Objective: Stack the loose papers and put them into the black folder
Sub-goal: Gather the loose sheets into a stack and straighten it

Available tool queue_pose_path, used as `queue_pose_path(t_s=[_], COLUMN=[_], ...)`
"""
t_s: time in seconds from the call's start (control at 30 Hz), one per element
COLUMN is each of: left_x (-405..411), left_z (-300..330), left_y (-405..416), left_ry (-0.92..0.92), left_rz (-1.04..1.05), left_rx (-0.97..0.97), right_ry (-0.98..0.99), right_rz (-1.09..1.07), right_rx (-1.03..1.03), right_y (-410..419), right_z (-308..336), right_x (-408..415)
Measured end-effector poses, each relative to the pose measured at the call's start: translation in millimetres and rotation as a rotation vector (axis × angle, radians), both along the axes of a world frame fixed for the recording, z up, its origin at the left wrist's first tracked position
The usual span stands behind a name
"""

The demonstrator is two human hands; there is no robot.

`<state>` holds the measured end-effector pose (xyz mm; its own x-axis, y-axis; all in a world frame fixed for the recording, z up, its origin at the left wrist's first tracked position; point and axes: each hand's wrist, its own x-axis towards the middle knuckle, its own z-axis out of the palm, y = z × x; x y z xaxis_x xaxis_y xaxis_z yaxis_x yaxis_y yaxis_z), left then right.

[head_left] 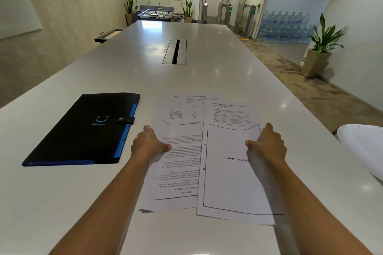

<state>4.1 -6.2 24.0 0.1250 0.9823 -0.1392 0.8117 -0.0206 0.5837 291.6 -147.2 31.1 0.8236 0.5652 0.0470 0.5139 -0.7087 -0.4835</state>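
Fingers (251, 144) of the right hand (267, 145) closed on the right edge of the "BIBLIOGRAPHY" sheet (226, 172), thumb on top, that edge lifted and curled. Fingers (165, 148) of the left hand (148, 144) pinched on the left edge of the upside-down text sheet (178, 172). Two hands, one per side of the loose papers (204, 122). Five sheets countable, overlapping in a rough fan on the white desk (186, 76); more underneath, cannot tell. One black folder (83, 130) just left of the papers, flat, closed, strap snapped, blue tabs along its edge. One white curved object (364, 147) at the far right edge.
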Motion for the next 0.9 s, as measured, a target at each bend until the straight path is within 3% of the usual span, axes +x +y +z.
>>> queue_pose_path(t_s=[0.17, 0.27, 0.4, 0.7, 0.9], left_x=[1.3, -2.1, -7.4, -13.1, -13.1], left_z=[-4.2, -9.5, -15.0, -15.2, -14.6], left_y=[3.8, 6.6, 4.9, -0.6, -6.0], left_ry=[-0.079, -0.274, -0.527, -0.601, -0.566], left_rz=[-0.012, -0.011, 0.038, 0.080, -0.068], left_rx=[0.045, -0.016, -0.119, -0.058, -0.112], right_ry=[0.278, 0.429, 0.481, 0.335, 0.191], right_rz=[0.130, 0.187, 0.266, 0.329, 0.298], right_rx=[0.282, 0.501, 0.600, 0.468, 0.451], right_y=[-0.2, 5.1, 21.1, 58.1, 58.8], right_z=[9.8, 14.4, 12.3, -14.4, -25.4], right_x=[2.1, -6.0, -22.6, -71.5, -95.1])
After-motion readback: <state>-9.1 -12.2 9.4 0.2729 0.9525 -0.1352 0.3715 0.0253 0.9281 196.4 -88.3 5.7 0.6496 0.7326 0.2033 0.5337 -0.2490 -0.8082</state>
